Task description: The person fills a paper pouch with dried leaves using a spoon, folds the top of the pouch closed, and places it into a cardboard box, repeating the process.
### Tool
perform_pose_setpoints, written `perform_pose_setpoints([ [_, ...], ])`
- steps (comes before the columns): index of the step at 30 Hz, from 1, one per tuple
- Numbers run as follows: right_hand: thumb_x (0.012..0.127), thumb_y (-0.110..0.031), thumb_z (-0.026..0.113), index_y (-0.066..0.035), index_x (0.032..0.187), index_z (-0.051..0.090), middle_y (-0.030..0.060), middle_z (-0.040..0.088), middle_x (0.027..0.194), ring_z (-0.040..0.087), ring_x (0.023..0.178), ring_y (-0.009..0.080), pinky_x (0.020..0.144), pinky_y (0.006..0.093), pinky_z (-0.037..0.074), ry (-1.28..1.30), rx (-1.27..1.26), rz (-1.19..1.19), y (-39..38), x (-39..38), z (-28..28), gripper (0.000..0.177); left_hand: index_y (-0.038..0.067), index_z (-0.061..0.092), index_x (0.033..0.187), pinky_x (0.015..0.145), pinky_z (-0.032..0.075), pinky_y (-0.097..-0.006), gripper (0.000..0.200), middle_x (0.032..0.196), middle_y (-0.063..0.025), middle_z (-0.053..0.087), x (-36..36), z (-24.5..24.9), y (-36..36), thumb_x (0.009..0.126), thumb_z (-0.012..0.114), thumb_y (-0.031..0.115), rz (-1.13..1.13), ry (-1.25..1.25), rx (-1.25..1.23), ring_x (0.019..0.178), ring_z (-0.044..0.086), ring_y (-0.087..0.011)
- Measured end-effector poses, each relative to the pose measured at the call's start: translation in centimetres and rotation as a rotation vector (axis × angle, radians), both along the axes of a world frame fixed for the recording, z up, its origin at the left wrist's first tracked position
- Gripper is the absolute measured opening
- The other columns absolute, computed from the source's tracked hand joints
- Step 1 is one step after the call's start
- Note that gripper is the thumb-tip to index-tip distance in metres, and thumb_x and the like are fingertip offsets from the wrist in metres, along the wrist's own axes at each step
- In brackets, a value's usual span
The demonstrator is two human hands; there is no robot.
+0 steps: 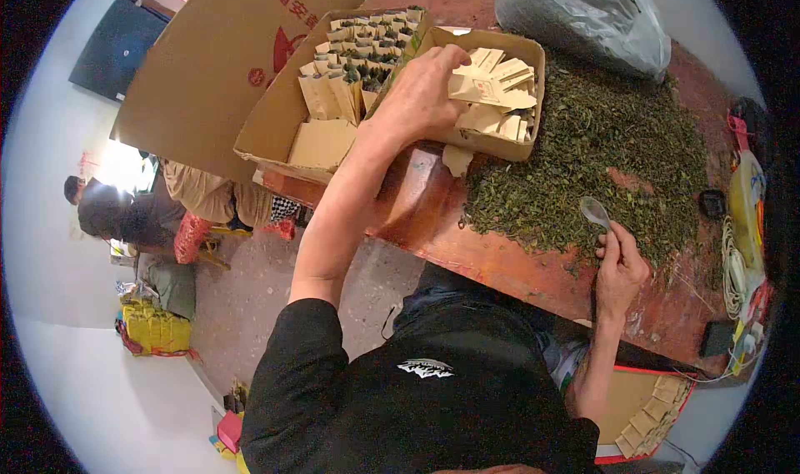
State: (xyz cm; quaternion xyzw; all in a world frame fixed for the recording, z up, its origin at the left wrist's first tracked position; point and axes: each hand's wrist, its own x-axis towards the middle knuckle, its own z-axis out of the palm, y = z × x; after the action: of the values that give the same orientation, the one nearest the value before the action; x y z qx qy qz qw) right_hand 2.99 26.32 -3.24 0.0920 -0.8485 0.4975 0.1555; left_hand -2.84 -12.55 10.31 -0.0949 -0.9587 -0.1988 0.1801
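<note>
My left hand (421, 95) is over the left side of a small cardboard box (500, 146), its fingers and thumb closed on a tan paper packet (482, 89) with a red print. More flat tan packets lie beneath it in the box. My right hand (622, 270) pinches the handle of a clear spoon (594, 211), its bowl over the near edge of a wide pile of dried green leaves (600, 140). Left of the small box, a larger carton (250, 140) holds rows of upright open packets (371, 49) with dark leaves in them.
A big plastic bag (583, 24) stands behind the leaves on the red table (492, 257). Cords (733, 265) lie at the right edge. A tray with packets (646, 420) is at lower right. Another person (125, 211) is in the left background, near a yellow bag (156, 326).
</note>
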Motion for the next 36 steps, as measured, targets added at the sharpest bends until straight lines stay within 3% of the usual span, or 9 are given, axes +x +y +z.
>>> perform_pose_setpoints([
  [5,0.100,-0.002,0.063,-0.002,0.119,0.074,0.0127,0.079,0.092,0.075,0.074,0.0154,0.066,0.0291,0.059,-0.023,0.003,-0.016,-0.1,0.1,0.1,0.022,0.001,0.059,0.123,0.099,0.050,-0.0477,0.050,0.113,-0.0235,0.066,1.0,1.8,-0.2,0.075,0.073,0.003,0.008,-0.102,-0.114,0.113,0.062,-0.0430],
  [13,0.100,-0.003,0.063,-0.003,0.120,0.074,0.0131,0.079,0.093,0.075,0.074,0.0159,0.066,0.0295,0.059,-0.036,0.027,-0.025,-0.2,0.2,0.3,0.023,0.002,0.058,0.125,0.098,0.050,-0.0482,0.054,0.117,-0.0230,0.064,0.9,2.0,-0.6,0.074,0.075,0.003,-0.031,-0.058,-0.034,0.114,0.062,-0.0431],
  [16,0.103,-0.005,0.062,0.000,0.122,0.074,0.0098,0.079,0.091,0.069,0.074,0.0103,0.064,0.0278,0.055,-0.039,0.000,-0.023,-0.2,0.2,0.0,0.023,0.002,0.058,0.125,0.099,0.050,-0.0481,0.055,0.117,-0.0227,0.064,0.7,1.3,-0.3,0.073,0.077,0.003,-0.010,-0.045,-0.023,0.115,0.062,-0.0431],
  [29,0.103,-0.005,0.061,0.000,0.123,0.073,0.0100,0.078,0.090,0.070,0.074,0.0103,0.065,0.0276,0.055,-0.050,-0.003,-0.026,-0.3,0.3,0.3,0.023,0.000,0.059,0.124,0.097,0.051,-0.0484,0.052,0.117,-0.0243,0.063,0.6,1.2,-0.1,0.074,0.074,0.001,-0.028,0.027,0.026,0.113,0.062,-0.0445],
  [36,0.103,-0.006,0.062,-0.001,0.122,0.074,0.0094,0.078,0.090,0.070,0.074,0.0101,0.066,0.0278,0.056,-0.031,0.025,-0.024,-0.4,0.3,0.4,0.023,-0.001,0.059,0.121,0.094,0.053,-0.0481,0.047,0.109,-0.0235,0.067,0.6,2.0,-1.0,0.075,0.070,0.000,-0.119,0.022,-0.252,0.108,0.063,-0.0447],
])
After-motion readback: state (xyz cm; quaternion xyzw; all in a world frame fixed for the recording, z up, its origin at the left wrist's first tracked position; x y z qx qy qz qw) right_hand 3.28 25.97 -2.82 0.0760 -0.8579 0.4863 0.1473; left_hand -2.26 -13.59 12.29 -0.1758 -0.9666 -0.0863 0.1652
